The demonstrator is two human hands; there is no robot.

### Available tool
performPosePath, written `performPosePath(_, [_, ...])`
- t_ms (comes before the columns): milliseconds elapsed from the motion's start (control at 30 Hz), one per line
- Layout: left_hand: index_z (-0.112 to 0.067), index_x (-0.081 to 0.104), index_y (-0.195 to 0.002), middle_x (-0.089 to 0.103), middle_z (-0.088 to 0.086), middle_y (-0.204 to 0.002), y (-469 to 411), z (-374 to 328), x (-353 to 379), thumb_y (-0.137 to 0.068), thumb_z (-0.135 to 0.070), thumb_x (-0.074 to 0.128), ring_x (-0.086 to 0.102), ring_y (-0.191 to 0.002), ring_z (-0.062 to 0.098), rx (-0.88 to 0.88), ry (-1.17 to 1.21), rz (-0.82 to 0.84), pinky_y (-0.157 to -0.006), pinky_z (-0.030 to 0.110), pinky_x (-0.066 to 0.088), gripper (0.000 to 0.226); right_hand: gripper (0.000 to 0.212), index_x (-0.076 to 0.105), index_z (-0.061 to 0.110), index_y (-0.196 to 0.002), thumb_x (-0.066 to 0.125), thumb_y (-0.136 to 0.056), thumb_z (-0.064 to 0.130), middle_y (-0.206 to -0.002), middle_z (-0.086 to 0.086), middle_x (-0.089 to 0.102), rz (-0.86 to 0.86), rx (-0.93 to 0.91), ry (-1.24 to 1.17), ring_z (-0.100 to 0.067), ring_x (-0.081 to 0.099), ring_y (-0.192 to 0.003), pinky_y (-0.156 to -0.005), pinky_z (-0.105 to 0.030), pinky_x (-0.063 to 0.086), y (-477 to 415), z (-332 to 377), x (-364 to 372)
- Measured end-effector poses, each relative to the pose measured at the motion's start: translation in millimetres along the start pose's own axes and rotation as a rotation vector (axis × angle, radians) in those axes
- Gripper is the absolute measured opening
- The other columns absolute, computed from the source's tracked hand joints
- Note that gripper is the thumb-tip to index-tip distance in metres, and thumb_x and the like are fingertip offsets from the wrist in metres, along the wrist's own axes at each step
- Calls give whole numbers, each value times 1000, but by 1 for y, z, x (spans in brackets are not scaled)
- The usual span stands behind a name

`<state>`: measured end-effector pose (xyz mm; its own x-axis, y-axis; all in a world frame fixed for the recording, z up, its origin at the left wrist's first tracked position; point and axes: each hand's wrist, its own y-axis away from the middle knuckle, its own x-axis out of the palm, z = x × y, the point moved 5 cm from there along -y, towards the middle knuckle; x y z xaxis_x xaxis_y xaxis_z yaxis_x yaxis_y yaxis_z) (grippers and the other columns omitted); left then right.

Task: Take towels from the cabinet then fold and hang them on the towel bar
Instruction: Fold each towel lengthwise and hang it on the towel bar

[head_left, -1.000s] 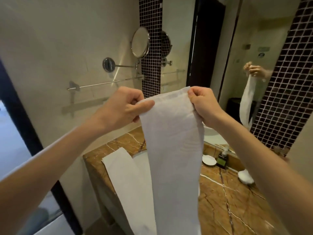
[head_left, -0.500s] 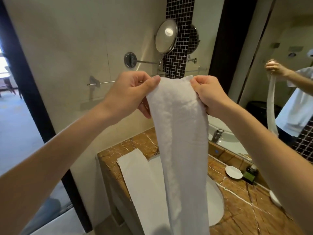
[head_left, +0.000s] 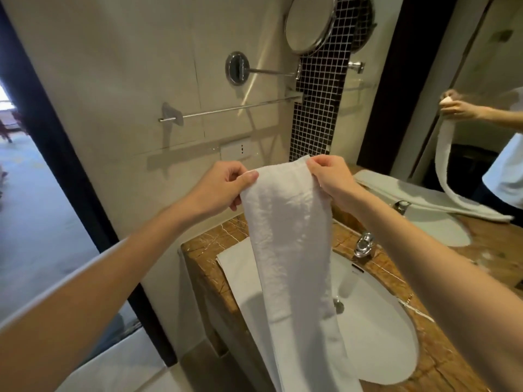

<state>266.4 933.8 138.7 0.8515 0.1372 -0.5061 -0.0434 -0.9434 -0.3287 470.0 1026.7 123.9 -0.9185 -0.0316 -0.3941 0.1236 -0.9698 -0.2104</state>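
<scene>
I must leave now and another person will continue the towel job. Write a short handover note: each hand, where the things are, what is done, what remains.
Left hand: fingers pinch the top left corner of the long white terry towel.
Right hand: fingers pinch its top right corner.
This towel is folded into a narrow strip and hangs down over the white oval sink.
A second, flat white towel lies on the brown marble counter, partly over the sink.
The thin chrome towel bar on the wall is bare.
Done: two towels are out, one folded lengthwise.
Left: hang the held towel on the bar, then the second.
</scene>
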Motion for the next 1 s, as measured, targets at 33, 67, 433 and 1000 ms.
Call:
performPosePath(33, [-12, 58, -71, 59, 11, -66, -3, 11, 1, -95, -27, 55, 54, -50, 13, -11, -12, -1, -48, 30, 48, 28, 39, 56, -16, -100, 45, -99, 22, -75, -13, 48, 8, 13, 0, -17, 39, -52, -39, -21, 29, -6, -8, 7])
performPosePath(67, [-13, 58, -71, 59, 11, -66, -6, 22, 1, -95, -28, 55, 54, -51, 14, -26, -25, -4, -49, 30, 48, 28, 39, 55, -17, -100, 45, -99, 20, -74, -13, 47, 20, 25, -9, -15, 37, -51, -38, -20, 28, -11, -15, 14])
performPosePath(433, [-13, 61, -71, 65, 14, -71, -35, 121, 9, -93, -32, 57, 60, -65, 32, -194, -191, -124, -65, 46, 51, 30, 25, 52, 6, -78, 44, -98, 17, -54, -6, 32, 206, 32, -169, -11, 27, -36, -38, -20, 19, -76, -88, 86])
performPosePath(1000, [-12, 56, -81, 53, -3, -70, -53, 357, 71, -97, -25, 50, 47, -65, 8, -613, -128, -369, -55, 18, 35, 22, 18, 52, 8, -68, 54, -85, 2, -55, -3, 44, 362, 336, -88, -14, 39, -47, -37, -15, 26, -134, -245, 237])
